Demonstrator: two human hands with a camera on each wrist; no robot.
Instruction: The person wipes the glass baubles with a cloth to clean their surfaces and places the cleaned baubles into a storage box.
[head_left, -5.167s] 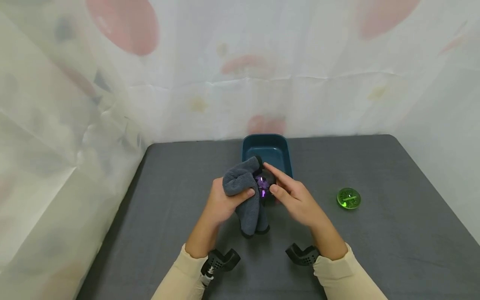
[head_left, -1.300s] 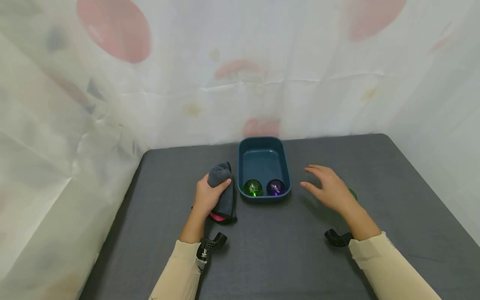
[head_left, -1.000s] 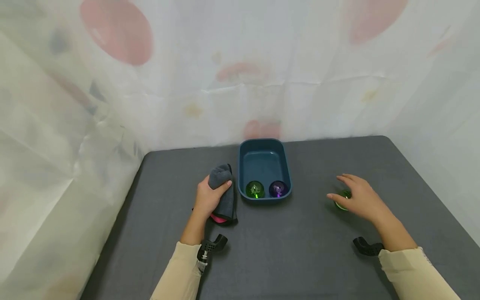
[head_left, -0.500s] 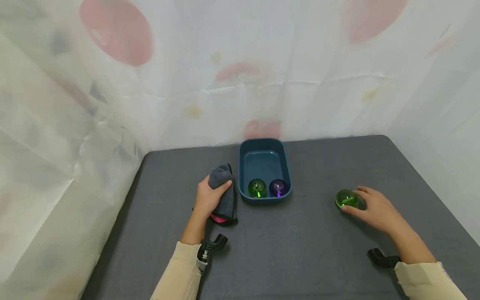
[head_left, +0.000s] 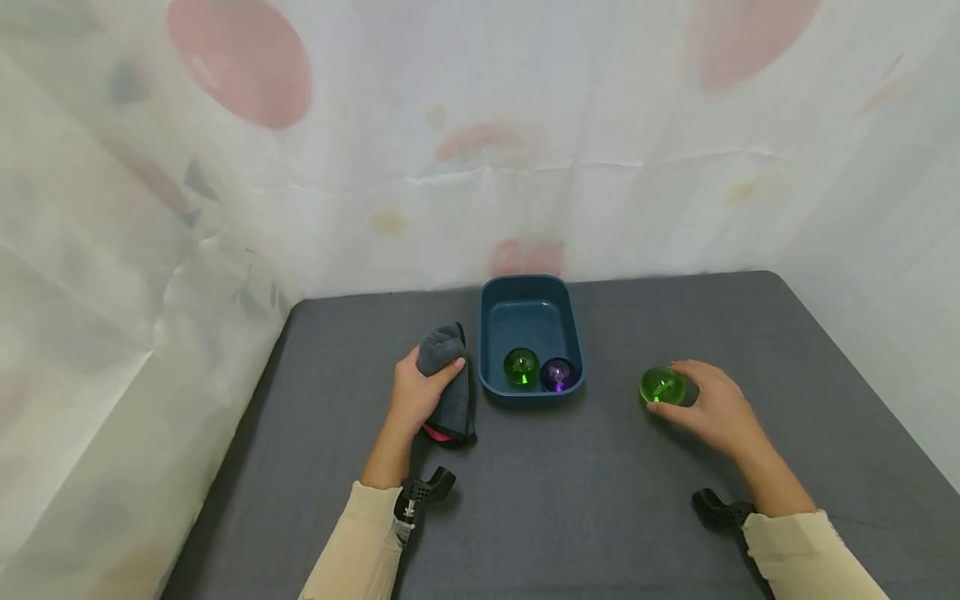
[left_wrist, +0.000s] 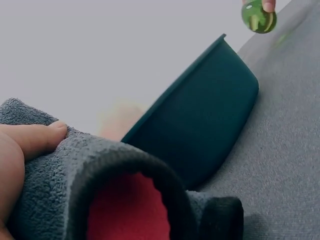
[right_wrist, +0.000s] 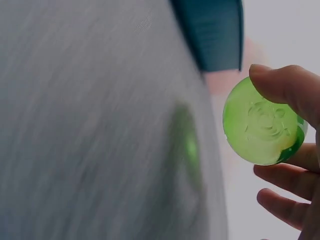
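My right hand (head_left: pixel 708 406) grips a clear green ball (head_left: pixel 662 386) (right_wrist: pixel 261 127) (left_wrist: pixel 258 16) just above the dark grey table, to the right of the teal tray (head_left: pixel 567 333). Its shadow falls on the tabletop in the right wrist view. In the tray's near end lie another green ball (head_left: pixel 521 367) and a purple ball (head_left: pixel 557 374). My left hand (head_left: pixel 417 393) rests on the table left of the tray and holds a bunched grey cloth (head_left: pixel 447 375) (left_wrist: pixel 95 185) with a red-pink inner side. The tray's outer wall (left_wrist: pixel 205 120) shows beside the cloth in the left wrist view.
The grey table (head_left: pixel 540 500) ends at a white patterned curtain (head_left: pixel 480 150) at the back and on both sides. Black wrist mounts (head_left: pixel 423 490) sit at both sleeves.
My right hand reached right to the green ball on the table, took hold of it and has lifted it back toward the tray. The left hand with the cloth stayed put.
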